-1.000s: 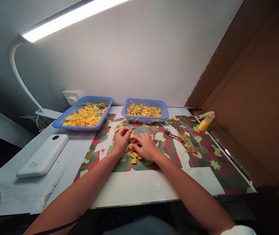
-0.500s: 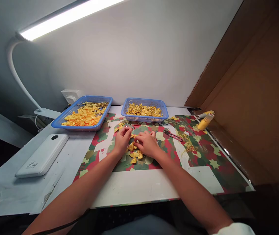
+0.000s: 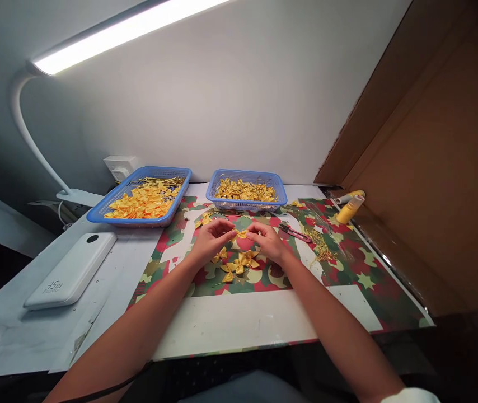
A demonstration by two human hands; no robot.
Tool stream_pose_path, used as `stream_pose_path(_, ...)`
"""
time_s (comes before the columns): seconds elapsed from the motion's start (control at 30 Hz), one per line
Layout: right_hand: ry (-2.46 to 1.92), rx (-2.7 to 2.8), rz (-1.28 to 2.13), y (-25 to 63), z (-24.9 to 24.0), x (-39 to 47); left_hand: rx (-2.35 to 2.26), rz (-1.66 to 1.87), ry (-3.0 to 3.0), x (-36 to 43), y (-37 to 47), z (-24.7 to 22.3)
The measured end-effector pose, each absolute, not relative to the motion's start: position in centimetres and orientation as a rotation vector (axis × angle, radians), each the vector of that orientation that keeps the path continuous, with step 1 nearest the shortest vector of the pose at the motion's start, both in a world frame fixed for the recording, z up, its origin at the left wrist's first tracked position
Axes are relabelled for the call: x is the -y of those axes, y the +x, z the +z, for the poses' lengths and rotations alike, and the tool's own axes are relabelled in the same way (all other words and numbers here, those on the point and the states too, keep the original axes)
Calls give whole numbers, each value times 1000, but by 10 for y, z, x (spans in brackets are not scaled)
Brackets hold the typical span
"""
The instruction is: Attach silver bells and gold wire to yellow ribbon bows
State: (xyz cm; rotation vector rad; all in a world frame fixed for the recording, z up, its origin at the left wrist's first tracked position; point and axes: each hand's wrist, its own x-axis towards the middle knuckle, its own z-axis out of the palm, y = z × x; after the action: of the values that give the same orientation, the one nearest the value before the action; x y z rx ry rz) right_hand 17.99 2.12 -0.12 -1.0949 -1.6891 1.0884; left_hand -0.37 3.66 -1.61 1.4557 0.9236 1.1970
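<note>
A small yellow ribbon bow (image 3: 241, 234) is stretched between my two hands, above the patterned mat. My left hand (image 3: 212, 239) pinches its left end between thumb and fingers. At the opposite end, my right hand (image 3: 266, 239) grips it the same way. Just below the hands lie several finished-looking yellow bows (image 3: 245, 259) in a loose cluster, with one bow (image 3: 220, 254) close to my left wrist. Another bow (image 3: 202, 220) rests behind my left hand, near some thin gold strands.
A blue basket (image 3: 138, 222) of yellow ribbon pieces stands at left, another blue basket (image 3: 245, 206) of bows behind my hands. Thread snips (image 3: 295, 233), gold thread scraps (image 3: 322, 246) and a yellow thread spool (image 3: 349, 210) lie right. A white power bank (image 3: 72, 268) sits left, under a lamp (image 3: 130, 36).
My right hand has lifted from the bow cluster and turned toward the left hand. Both hands now hold one bow between them, and the bows below are more exposed.
</note>
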Motion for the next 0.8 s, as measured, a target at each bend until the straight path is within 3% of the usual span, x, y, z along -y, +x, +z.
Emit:
stream_pose_path(0.23, -1124, 1676, 1019, 176, -5, -19, -942, 1196, 1358, -33, 0, -14)
stream_pose_path(0.57, -1093, 1667, 1285, 180, -10, -18, -991, 1125, 1253, -39, -5, -23)
stream_pose_path(0.8, -1072, 1908, 478, 185, 4, -12, -1012, 1075, 1297, -34, -5, -16)
